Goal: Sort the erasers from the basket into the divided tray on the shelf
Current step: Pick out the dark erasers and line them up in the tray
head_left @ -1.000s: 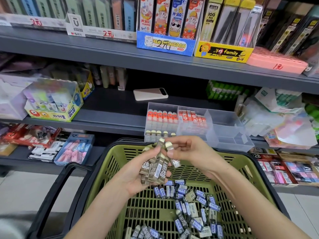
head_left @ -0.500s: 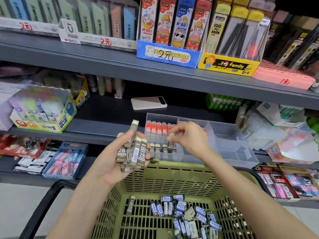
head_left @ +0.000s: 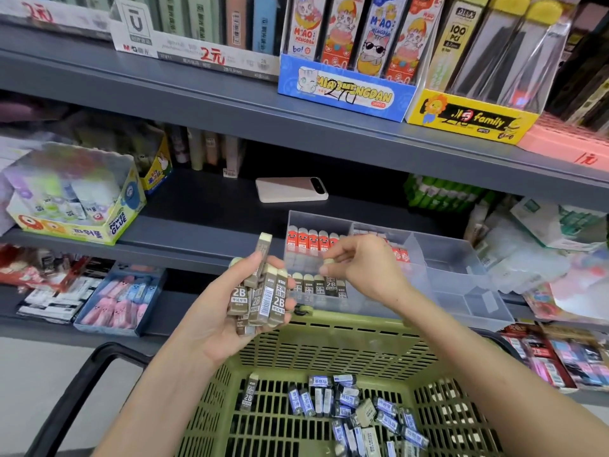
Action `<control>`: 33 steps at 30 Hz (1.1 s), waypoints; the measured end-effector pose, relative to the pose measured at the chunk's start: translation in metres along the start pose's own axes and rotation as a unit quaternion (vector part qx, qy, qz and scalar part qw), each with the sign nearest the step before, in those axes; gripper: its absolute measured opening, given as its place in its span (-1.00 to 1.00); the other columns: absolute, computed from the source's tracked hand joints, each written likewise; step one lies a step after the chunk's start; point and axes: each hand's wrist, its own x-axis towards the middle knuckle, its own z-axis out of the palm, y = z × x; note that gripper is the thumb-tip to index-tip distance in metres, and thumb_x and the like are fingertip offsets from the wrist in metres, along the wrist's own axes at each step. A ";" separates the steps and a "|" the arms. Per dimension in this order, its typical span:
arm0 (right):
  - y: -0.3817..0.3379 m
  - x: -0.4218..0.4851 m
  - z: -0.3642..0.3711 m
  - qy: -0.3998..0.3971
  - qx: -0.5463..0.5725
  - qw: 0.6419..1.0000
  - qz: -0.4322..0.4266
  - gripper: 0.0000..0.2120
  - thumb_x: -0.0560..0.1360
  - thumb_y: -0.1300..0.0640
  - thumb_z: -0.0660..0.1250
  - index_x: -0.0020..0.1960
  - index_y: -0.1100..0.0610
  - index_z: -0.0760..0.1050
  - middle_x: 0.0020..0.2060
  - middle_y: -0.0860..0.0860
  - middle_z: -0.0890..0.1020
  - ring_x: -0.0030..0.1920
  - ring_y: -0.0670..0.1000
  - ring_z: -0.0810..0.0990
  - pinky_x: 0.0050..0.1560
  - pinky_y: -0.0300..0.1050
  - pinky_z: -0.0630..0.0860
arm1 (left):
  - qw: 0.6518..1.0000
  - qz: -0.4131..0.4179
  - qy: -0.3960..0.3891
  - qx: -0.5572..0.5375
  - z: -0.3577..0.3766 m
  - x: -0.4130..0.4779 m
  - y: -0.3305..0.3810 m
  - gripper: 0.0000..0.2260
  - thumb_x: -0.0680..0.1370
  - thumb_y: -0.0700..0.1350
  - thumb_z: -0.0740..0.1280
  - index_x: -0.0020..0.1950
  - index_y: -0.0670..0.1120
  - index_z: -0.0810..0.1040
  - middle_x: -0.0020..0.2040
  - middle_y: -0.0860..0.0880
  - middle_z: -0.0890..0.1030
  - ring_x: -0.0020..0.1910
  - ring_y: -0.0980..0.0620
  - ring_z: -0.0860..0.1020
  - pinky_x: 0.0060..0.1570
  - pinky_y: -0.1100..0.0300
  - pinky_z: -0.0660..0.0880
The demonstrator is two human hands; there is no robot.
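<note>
On the middle grey shelf (head_left: 204,232) sits the clear divided tray (head_left: 461,258), with its front wall just above the far rim of the green basket (head_left: 346,328) that fills the lower view. The left hand (head_left: 211,324) hovers over that rim, palm up, with its fingers and thumb wrapped round a bundle of brown erasers (head_left: 263,298), one of which pokes up above the rest. The right hand (head_left: 365,268) reaches into the tray's left compartment. Its thumb and forefinger seem to pinch the pale top of a single eraser (head_left: 330,285) at the end of the front row (head_left: 309,286), though blur makes the contact hard to confirm. Behind that row stand red erasers (head_left: 309,240). Blue erasers (head_left: 356,410) lie loose on the basket floor, with one brown one apart from them.

The erasers look like light, stiff little blocks. Their paper sleeves should grip well, while the bare rubber end is tackier. The best hold is probably at the top end between two fingertips, so that each one drops upright beside its neighbour. The loosely stacked bundle could shed a piece if the left hand tilts
</note>
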 end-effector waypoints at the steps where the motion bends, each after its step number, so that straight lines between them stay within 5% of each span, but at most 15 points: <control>1: 0.001 0.000 -0.001 -0.004 -0.021 1.000 -0.011 -0.88 0.30 0.12 0.55 -0.20 0.08 0.66 -0.45 -0.28 0.52 -0.38 -0.32 0.52 -0.29 -0.51 0.39 | 1.000 0.001 -0.001 0.000 0.000 0.000 0.000 -0.74 0.43 0.04 0.32 -0.17 -0.12 0.68 -0.19 -0.19 0.64 -0.35 -0.10 0.62 -0.38 0.13 0.57; 9: 0.003 -0.004 -0.005 0.043 -0.229 0.963 -0.134 -0.83 0.40 -0.06 0.43 -0.04 -0.05 0.67 -0.12 -0.11 0.68 -0.11 -0.05 0.42 -0.04 -0.13 0.33 | 1.000 -0.006 0.015 0.005 -0.001 -0.001 -0.001 -0.75 0.41 0.04 0.33 -0.16 -0.12 0.68 -0.18 -0.18 0.64 -0.34 -0.10 0.62 -0.38 0.13 0.58; 16: 0.012 0.001 -0.004 0.061 -0.164 0.983 -0.053 -0.91 0.39 -0.04 0.45 -0.13 -0.06 0.64 -0.17 -0.10 0.65 -0.05 -0.04 0.46 0.01 -0.13 0.34 | 1.000 -0.014 0.016 0.003 0.001 -0.001 -0.003 -0.76 0.40 0.02 0.35 -0.16 -0.13 0.68 -0.19 -0.19 0.63 -0.35 -0.10 0.62 -0.38 0.13 0.58; 22: 0.016 -0.002 -0.003 0.081 -0.240 0.960 -0.119 -0.92 0.37 0.01 0.47 -0.18 0.00 0.68 -0.28 -0.14 0.59 -0.15 -0.06 0.34 -0.11 -0.15 0.16 | 1.000 -0.013 0.019 0.001 0.000 0.000 -0.003 -0.76 0.40 0.03 0.35 -0.16 -0.13 0.68 -0.18 -0.20 0.63 -0.34 -0.11 0.61 -0.38 0.14 0.57; 27: 0.024 -0.003 -0.003 -0.030 -0.372 0.908 -0.187 -0.79 0.54 -0.04 0.24 0.01 -0.07 0.64 -0.05 -0.16 0.65 -0.12 -0.04 0.27 -0.08 -0.12 0.17 | 1.000 -0.018 0.015 0.000 0.000 0.000 -0.003 -0.76 0.40 0.03 0.35 -0.16 -0.13 0.67 -0.18 -0.20 0.63 -0.34 -0.10 0.61 -0.38 0.12 0.58; 33: 0.022 -0.001 -0.008 -0.057 -0.375 0.906 -0.187 -0.75 0.57 0.00 0.17 0.13 -0.12 0.59 -0.19 -0.13 0.58 -0.07 -0.01 0.32 -0.14 -0.10 0.03 | 1.000 -0.016 0.013 0.003 0.000 0.000 -0.003 -0.74 0.39 0.05 0.36 -0.16 -0.13 0.68 -0.19 -0.19 0.63 -0.35 -0.10 0.61 -0.39 0.13 0.57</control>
